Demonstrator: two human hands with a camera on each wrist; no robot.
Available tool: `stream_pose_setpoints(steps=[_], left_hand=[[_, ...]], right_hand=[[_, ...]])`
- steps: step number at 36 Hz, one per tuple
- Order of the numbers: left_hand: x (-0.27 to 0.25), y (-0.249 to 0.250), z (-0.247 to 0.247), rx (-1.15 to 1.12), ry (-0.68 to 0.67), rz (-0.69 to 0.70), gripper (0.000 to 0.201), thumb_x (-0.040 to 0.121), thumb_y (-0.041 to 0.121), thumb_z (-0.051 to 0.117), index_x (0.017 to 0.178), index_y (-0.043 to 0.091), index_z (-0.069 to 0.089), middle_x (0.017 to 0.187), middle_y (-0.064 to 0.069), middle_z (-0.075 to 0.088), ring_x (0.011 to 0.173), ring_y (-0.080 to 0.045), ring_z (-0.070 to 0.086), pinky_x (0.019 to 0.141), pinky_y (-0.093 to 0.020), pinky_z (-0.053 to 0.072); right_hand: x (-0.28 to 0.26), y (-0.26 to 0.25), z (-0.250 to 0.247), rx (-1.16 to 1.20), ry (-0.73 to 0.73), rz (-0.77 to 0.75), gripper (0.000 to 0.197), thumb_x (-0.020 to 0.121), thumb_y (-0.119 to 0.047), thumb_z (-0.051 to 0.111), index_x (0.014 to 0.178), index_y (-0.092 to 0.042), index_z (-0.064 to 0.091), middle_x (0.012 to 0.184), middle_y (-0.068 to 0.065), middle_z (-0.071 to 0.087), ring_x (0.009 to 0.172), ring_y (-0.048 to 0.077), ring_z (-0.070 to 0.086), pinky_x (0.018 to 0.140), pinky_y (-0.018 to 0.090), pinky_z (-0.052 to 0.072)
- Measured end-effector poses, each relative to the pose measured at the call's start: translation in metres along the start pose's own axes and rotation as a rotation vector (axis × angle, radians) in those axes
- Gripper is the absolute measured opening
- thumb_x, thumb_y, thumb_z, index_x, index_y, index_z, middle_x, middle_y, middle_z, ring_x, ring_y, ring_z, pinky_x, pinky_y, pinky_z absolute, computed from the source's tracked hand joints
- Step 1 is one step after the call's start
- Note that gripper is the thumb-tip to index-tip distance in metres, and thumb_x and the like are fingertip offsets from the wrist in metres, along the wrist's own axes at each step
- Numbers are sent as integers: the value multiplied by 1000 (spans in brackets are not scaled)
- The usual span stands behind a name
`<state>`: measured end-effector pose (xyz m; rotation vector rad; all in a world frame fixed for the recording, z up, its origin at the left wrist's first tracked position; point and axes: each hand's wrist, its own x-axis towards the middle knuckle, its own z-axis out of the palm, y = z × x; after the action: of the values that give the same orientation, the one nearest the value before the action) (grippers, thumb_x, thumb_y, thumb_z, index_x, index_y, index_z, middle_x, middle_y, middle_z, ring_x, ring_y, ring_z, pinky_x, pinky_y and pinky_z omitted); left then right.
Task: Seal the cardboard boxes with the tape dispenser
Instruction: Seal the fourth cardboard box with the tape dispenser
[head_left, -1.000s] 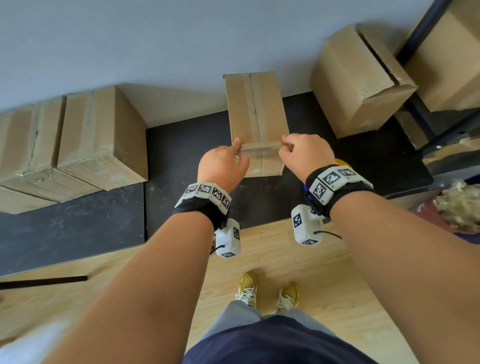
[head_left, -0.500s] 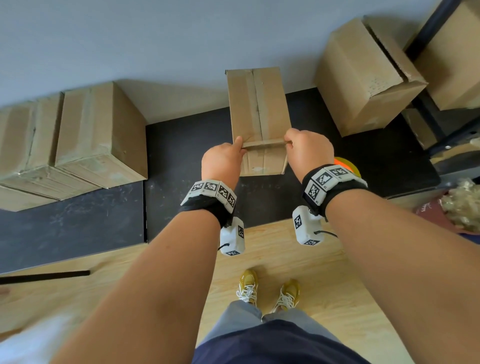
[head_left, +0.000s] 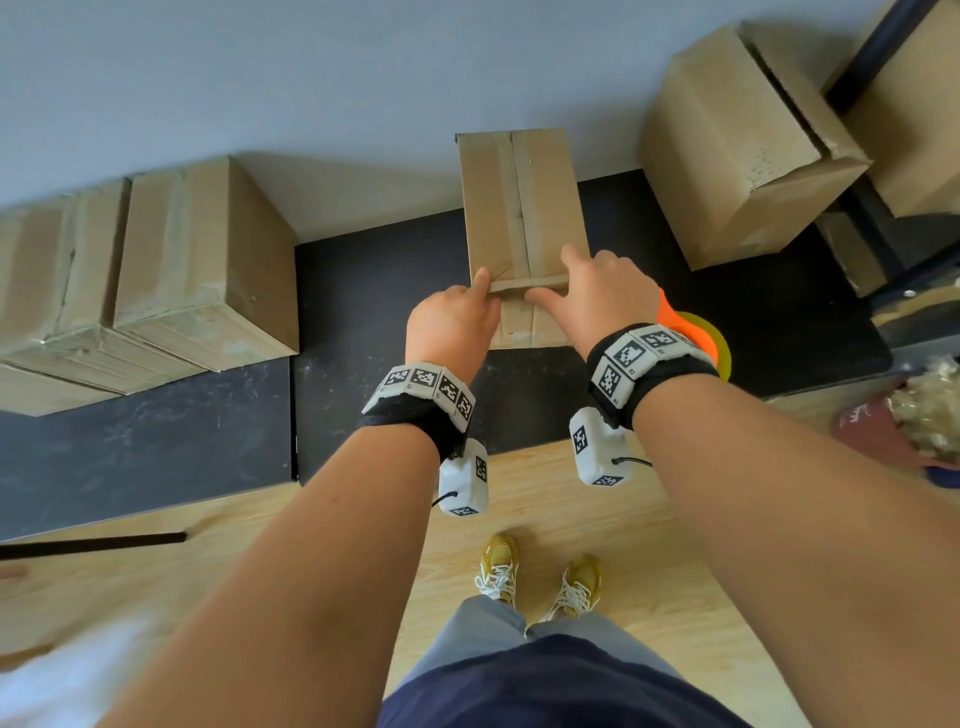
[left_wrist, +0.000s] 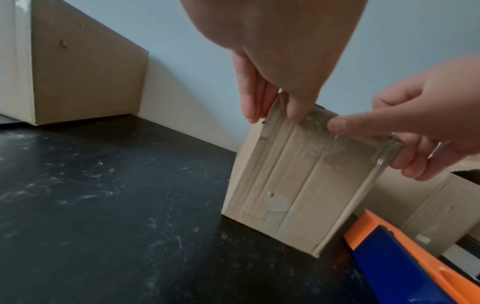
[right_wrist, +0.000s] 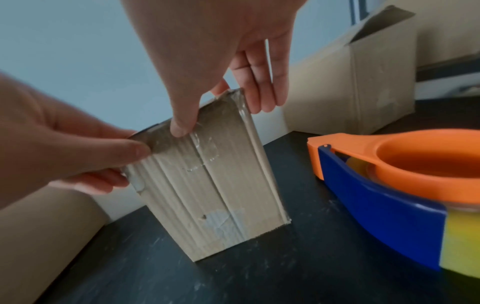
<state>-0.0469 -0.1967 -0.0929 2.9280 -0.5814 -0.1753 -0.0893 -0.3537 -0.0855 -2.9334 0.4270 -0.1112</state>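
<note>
A small cardboard box (head_left: 524, 208) stands on the black table (head_left: 363, 312) against the wall, with clear tape running over its top seam and down its near face (left_wrist: 298, 185). My left hand (head_left: 457, 322) grips its near left top corner, thumb on the front face and fingers down the left side (left_wrist: 249, 98). My right hand (head_left: 597, 301) is spread over the near right corner. Its thumb (right_wrist: 182, 123) presses the tape on the front face, and its straight fingers lie along the right side. The orange and blue tape dispenser (right_wrist: 389, 185) lies on the table just right of the box, with no hand on it.
Two large cardboard boxes (head_left: 197, 260) sit side by side at the left of the table. Another large box (head_left: 743, 145) stands at the back right beside a black rack post (head_left: 872, 52). The wall is directly behind the small box.
My right hand has opened from a fist, spreading its fingers over the box's top corner. The left thumb has slid up onto the near top edge. The box has stayed in place.
</note>
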Motion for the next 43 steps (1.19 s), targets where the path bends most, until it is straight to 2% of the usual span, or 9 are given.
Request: stream_pose_setpoints(steps=[5, 9, 13, 21, 25, 28, 32, 37, 43], left_hand=[[-9, -3, 3, -60, 5, 9, 47, 99, 15, 38, 146, 21, 35, 81, -4, 56, 71, -23, 54, 63, -37, 48], [-7, -1, 3, -4, -35, -7, 68, 90, 0, 44, 151, 22, 22, 87, -1, 48, 72, -20, 48, 64, -31, 42], [-5, 1, 1, 13, -59, -15, 70, 89, -2, 43, 151, 22, 21, 87, -1, 48, 73, -20, 48, 65, -32, 43], [4, 1, -4, 38, -84, -17, 66, 92, 1, 39, 151, 24, 23, 85, -1, 50, 74, -20, 48, 64, -31, 41], [-6, -1, 2, -136, 113, -42, 45, 95, 14, 40, 139, 25, 48, 87, -4, 58, 78, -22, 56, 66, -36, 50], [-8, 2, 11, -275, 328, -58, 38, 89, 11, 49, 123, 19, 65, 107, -1, 55, 101, -17, 50, 72, -34, 51], [1, 22, 9, -323, 443, -71, 28, 79, 6, 50, 100, 6, 69, 115, -8, 52, 108, -25, 47, 86, -34, 45], [13, 60, 5, -266, 351, 30, 39, 91, 13, 44, 127, 7, 55, 136, -10, 47, 130, -28, 39, 114, -36, 21], [29, 100, 10, -175, 30, 66, 64, 100, 49, 32, 150, 9, 25, 159, -9, 16, 148, -25, 6, 121, -40, 4]], right_hand=[[-1, 13, -6, 185, -47, 30, 28, 88, -40, 64, 100, -17, 54, 83, 2, 58, 76, 22, 56, 58, 29, 38], [-4, 25, -2, 310, 10, 69, 15, 91, -16, 61, 105, -20, 65, 94, -2, 66, 80, 17, 57, 67, 26, 37], [-3, 25, 2, 314, 59, 53, 14, 91, -14, 58, 101, -19, 68, 95, 0, 71, 83, 23, 64, 70, 33, 50], [0, 21, 0, 300, 76, 40, 17, 93, -8, 54, 101, -13, 69, 94, 5, 71, 83, 25, 64, 69, 30, 48], [-6, 26, -2, 351, 53, 20, 15, 93, -13, 57, 104, -15, 66, 95, 2, 69, 85, 21, 64, 71, 28, 46], [-13, 30, -1, 402, 2, 46, 24, 94, -10, 53, 112, -20, 64, 84, -4, 63, 77, 18, 61, 68, 28, 45], [-24, 43, -4, 475, 22, 134, 37, 93, -7, 47, 123, -25, 61, 95, -2, 70, 86, 16, 63, 74, 31, 51], [-35, 70, -7, 438, 72, 418, 28, 96, -15, 42, 115, -25, 59, 99, 1, 64, 89, 21, 61, 73, 33, 48], [-39, 94, 11, 219, -276, 442, 24, 98, -26, 48, 112, -10, 59, 105, 10, 64, 102, 29, 62, 81, 35, 44]])
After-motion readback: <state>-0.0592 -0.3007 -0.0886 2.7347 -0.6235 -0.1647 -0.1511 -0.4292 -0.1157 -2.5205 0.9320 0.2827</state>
